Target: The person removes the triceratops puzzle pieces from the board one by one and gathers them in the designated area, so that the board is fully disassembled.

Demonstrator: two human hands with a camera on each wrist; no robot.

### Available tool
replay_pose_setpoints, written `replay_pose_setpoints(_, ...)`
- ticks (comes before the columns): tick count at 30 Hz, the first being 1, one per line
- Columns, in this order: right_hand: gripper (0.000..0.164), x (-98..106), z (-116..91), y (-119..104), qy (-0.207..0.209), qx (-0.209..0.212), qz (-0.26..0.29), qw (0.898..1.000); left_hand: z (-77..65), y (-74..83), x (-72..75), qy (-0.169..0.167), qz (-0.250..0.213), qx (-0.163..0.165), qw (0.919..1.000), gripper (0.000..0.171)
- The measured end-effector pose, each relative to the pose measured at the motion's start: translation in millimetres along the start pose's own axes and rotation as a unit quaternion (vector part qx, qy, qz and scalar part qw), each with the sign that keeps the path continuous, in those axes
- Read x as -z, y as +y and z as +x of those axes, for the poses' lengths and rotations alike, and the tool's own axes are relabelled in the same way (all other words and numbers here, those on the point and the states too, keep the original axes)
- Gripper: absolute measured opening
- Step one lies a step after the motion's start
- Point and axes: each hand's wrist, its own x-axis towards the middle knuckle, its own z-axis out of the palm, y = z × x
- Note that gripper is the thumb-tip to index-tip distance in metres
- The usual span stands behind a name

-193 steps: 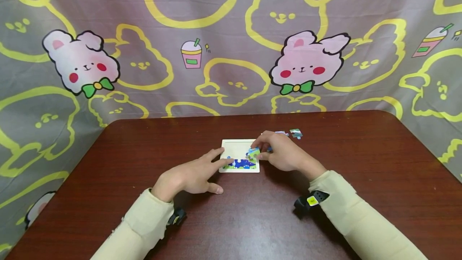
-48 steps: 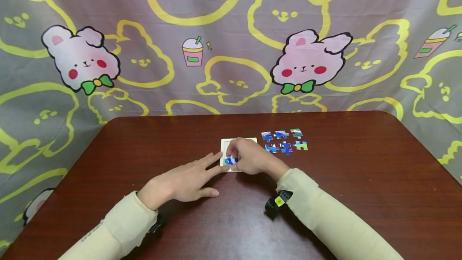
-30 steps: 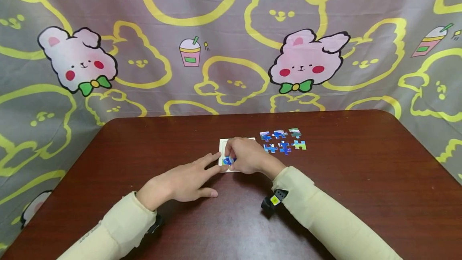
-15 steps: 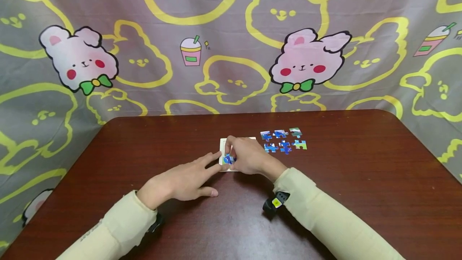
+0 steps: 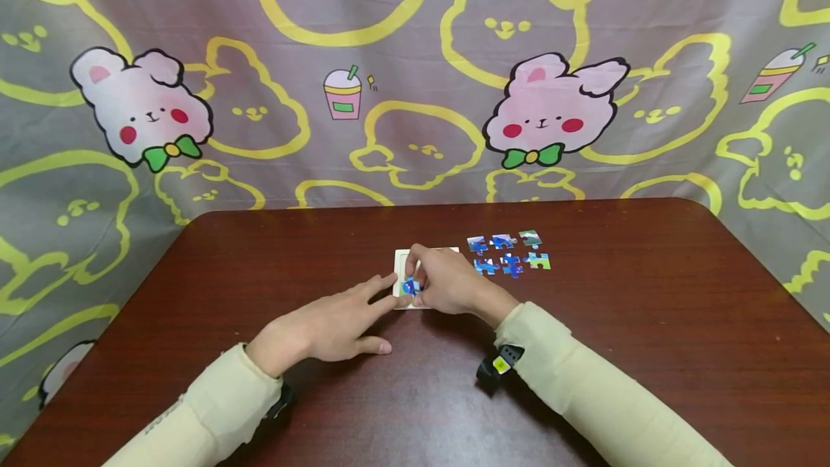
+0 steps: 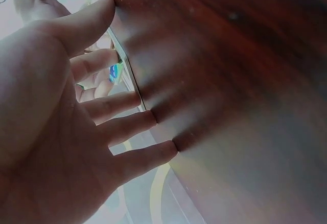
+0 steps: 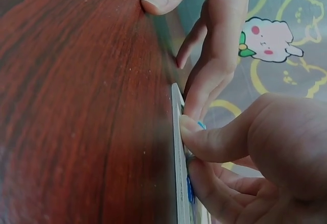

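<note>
In the head view a white puzzle tray [image 5: 400,265] lies on the table, its right part hidden behind my right hand [image 5: 447,279]. That hand has thumb and index finger bent around a blue puzzle piece [image 5: 410,287] at the tray's lower left corner, pinching it. The right wrist view shows the thumb close against the tray's rim [image 7: 177,147], with the piece mostly hidden. My left hand [image 5: 331,319] is spread with straight fingers, its fingertips at the tray's left edge and index finger at the near left corner. In the left wrist view the left hand's fingers [image 6: 120,106] reach the tray's edge.
Several loose puzzle pieces [image 5: 511,264] lie in two rows on the table, right of the tray. The dark brown table [image 5: 415,395] ends at a patterned cloth [image 5: 421,63] behind it. Each wrist wears a black strap; the right one [image 5: 499,366] has a yellow tag.
Since the oldest frame, my right hand has moved from the tray's right side to its lower left corner. Over the last second the blue piece has shifted slightly between the fingers; the left hand stays put.
</note>
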Motion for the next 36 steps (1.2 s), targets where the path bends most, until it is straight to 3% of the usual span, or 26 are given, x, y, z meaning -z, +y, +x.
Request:
replay_pose_setpoints(11,0.041,3.9,0.0,5.5,-0.008,-0.019,0.041,0.999,0.1,1.3,0.3,-0.002,-0.006,0.006,1.0,0.07)
replay_pose_setpoints(25,0.037,2.3,3.8,13.3,0.027,-0.005,0.057,0.998,-0.1,0.1,-0.1,-0.005,-0.006,0.005,1.0,0.072)
replay_pose_setpoints(36,0.03,6.7,1.9,19.1,0.031,0.007,0.104,0.994,1.3,2.0,1.6,-0.007,0.015,-0.002,0.9999,0.07)
